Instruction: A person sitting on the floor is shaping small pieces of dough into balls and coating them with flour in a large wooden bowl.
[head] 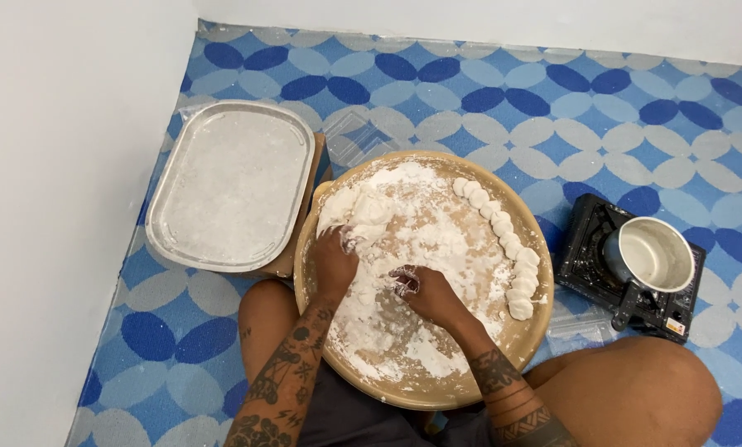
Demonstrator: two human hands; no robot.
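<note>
A home floor used as a cooking place: a blue-and-white patterned mat (487, 91) meets plain white walls (48, 165). A small portable stove (590, 248) carrying a metal pot (654, 255), a floured round board (425, 389) and a metal tray (230, 186) lie directly on the mat.

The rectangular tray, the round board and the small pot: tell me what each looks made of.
Rectangular tray: probably metal, a dull silvery rolled rim, its inside dusted white. Round board: apparently wood, matt tan, floured. Small pot: seemingly steel or aluminium, with a shiny pale wall and a dark handle.
</note>
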